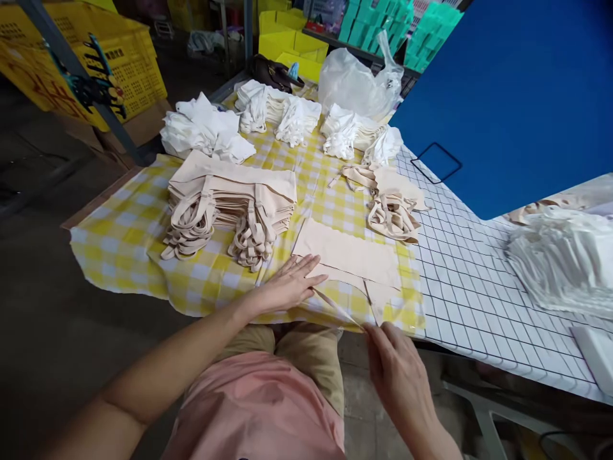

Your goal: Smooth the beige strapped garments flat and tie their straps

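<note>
1. Right hand [400,370]: fingers drawn together at the table's near edge, pinching the end of a thin beige strap [338,308]. The strap runs up and left from the fingertips toward the flat bag.
2. Left hand [290,284]: spread flat, palm down, fingers extended. It grips nothing; it presses on the near left corner of the beige cloth bag [347,255].
3. Beige cloth bag: lies flat on the yellow checked cloth [119,239], directly ahead of the person, between the two hands. A second strap end [376,305] hangs from its near edge, just beside the right fingertips.
4. Left of the bag: a tall stack of folded beige bags [230,198], straps hanging over its near side.
5. Beyond the bag, to the right: a smaller heap of beige bags [393,204], straps loose.
6. Far end of the table: several piles of white bags [205,131], [282,112], [357,134], with a clear plastic bag [357,80] behind them.
7. Right of the checked cloth: a white gridded surface [469,275], bearing a bundle in clear wrapping [562,259].
8. Background: a blue panel [517,96] at the right, yellow crates [90,57] at the left.
</note>
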Available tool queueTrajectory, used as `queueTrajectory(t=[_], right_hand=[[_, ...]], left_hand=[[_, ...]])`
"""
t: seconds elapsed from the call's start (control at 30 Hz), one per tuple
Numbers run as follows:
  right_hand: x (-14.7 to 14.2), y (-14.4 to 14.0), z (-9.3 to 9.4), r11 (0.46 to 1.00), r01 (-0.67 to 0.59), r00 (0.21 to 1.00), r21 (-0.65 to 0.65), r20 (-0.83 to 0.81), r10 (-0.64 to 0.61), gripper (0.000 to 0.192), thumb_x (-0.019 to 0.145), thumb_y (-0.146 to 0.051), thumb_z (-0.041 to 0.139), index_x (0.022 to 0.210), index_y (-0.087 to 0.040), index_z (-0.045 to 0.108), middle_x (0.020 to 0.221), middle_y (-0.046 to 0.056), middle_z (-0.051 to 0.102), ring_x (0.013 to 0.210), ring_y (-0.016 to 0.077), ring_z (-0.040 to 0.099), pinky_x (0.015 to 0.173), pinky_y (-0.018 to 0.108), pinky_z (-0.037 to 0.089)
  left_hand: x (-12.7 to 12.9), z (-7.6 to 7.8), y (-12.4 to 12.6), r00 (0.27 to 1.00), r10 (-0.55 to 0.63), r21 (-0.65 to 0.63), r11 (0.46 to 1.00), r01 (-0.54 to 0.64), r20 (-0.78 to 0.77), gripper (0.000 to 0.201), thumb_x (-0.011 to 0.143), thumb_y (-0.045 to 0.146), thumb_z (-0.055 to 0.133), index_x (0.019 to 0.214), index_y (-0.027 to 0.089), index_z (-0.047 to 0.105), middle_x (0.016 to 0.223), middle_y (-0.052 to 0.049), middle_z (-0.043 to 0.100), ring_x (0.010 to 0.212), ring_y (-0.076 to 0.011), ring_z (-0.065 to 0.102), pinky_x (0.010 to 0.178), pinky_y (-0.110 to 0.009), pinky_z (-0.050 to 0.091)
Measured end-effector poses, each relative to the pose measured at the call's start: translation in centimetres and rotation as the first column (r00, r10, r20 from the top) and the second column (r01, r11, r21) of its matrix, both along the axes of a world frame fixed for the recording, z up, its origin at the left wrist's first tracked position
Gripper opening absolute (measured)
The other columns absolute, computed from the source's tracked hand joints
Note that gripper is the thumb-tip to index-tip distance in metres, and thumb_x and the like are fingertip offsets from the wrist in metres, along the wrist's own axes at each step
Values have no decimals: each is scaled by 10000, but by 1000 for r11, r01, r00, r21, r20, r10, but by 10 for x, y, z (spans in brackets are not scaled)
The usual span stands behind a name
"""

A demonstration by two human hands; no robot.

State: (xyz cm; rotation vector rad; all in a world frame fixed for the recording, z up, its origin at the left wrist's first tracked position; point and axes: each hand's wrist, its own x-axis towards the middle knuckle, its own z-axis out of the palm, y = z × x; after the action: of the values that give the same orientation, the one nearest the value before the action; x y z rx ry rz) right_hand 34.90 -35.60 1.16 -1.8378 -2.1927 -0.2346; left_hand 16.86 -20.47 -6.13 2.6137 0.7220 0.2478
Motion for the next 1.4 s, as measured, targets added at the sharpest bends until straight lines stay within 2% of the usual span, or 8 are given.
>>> queueTrajectory(t=[0.2,0.37,0.53,0.6,0.8,0.93,1.17,1.4], right_hand=[[14,25,19,996,-85,996,15,-14,85,240,930,-197,350,1007,-157,574,701,27,483,582,147,420,581,262,329],[24,53,30,986,-169,985,-4,-20,169,224,920,-203,386,1016,-160,584,716,25,467,673,160,453,658,294,318],[40,84,7,997,-73,991,2,111,73,245,873,-148,408,1013,-187,606,914,92,557,816,222,476,694,337,320],[36,90,-8,998,-57,992,-30,110,60,278,850,-144,442,1085,-182,585,963,105,558,839,231,480,687,334,332],[1,92,-37,984,-115,993,-135,-3,116,242,858,-175,506,1075,-223,601,806,46,561,755,200,487,652,295,319],[2,97,-40,992,-115,993,-58,3,116,188,900,-169,450,874,-205,632,732,35,563,712,183,474,638,281,297],[24,103,-36,991,-65,957,113,290,30,227,916,-182,413,768,-178,585,671,45,541,664,192,439,624,297,283],[36,105,-41,981,21,980,193,192,-59,220,924,-180,378,795,-185,557,636,36,548,634,182,474,608,287,327]], left_hand=[[4,20,-3,997,20,-128,992,-10,77,439,852,213,503,1289,226,466,1467,-104,274,1362,-227,215,1115,-451,109],[16,37,-4,976,51,-329,944,21,211,189,862,235,518,980,218,664,1230,-31,589,1210,-187,471,1116,-425,111],[22,29,-3,909,287,-477,871,-117,302,178,840,279,556,811,166,691,795,-3,699,746,-136,616,876,-295,404],[22,26,-4,890,324,-461,874,-152,322,196,839,286,552,769,166,690,775,-12,679,748,-143,596,753,-260,420],[23,27,-6,880,335,-367,907,-204,337,174,833,255,560,725,191,681,786,-5,613,841,-151,554,778,-281,375],[19,27,-5,864,348,-368,906,-210,364,179,823,268,579,698,187,678,725,1,568,794,-143,534,754,-273,378],[11,28,-8,861,310,-346,923,-170,403,168,802,235,605,661,174,672,739,-2,550,789,-135,515,743,-265,380],[5,28,-10,905,236,-285,949,-136,353,162,812,266,598,705,195,696,787,-12,568,824,-144,515,779,-290,367]])
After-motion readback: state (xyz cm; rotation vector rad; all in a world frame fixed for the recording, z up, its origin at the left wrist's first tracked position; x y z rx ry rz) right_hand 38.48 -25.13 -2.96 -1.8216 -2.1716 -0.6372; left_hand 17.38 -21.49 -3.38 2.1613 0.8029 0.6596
